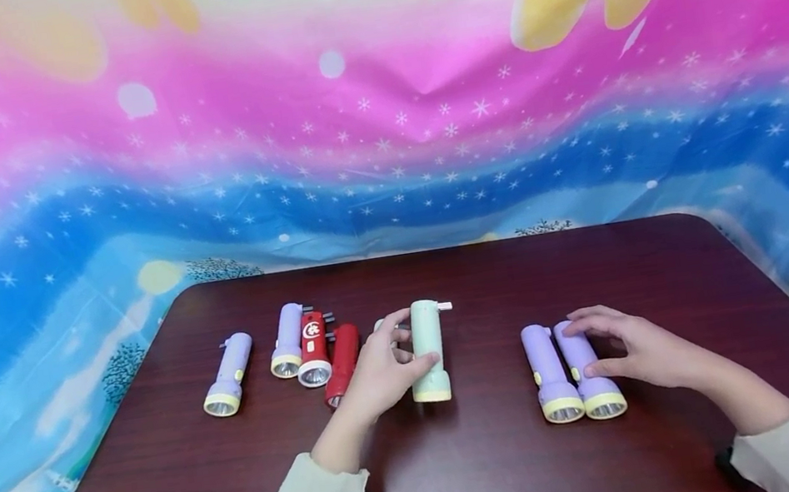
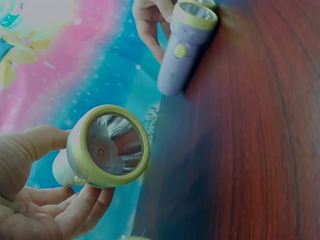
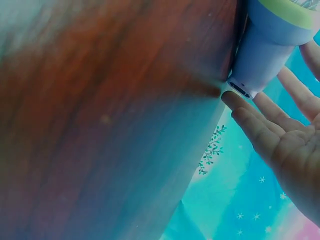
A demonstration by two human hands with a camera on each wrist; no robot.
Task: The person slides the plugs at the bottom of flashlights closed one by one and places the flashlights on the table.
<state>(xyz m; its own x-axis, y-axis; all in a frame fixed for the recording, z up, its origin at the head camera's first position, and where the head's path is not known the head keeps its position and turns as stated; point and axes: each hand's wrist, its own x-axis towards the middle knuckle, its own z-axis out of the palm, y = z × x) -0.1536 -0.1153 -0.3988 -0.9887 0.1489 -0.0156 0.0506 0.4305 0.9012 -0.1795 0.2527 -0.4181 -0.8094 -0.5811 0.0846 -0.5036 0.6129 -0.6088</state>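
My left hand [image 1: 385, 369] grips a mint green flashlight [image 1: 427, 346] between thumb and fingers, raised off the table. A small metal plug sticks out near its top. In the left wrist view its yellow-rimmed lens [image 2: 117, 150] faces the camera. My right hand [image 1: 639, 346] is at a purple flashlight [image 1: 579, 350], fingertips at its tail end and thumb beside its body, with fingers loosely extended. Another purple flashlight [image 1: 547, 363] lies close along its left side. In the right wrist view, the fingers [image 3: 260, 127] are nearly straight beside the purple tail.
Left of my left hand lie a purple flashlight [image 1: 290, 340], a red one with a white emblem [image 1: 313, 346] and a plain red one [image 1: 345, 358], partly hidden. Another purple flashlight [image 1: 233, 369] lies apart at far left. A patterned cloth [image 1: 376, 114] hangs behind the dark wooden table [image 1: 504, 483].
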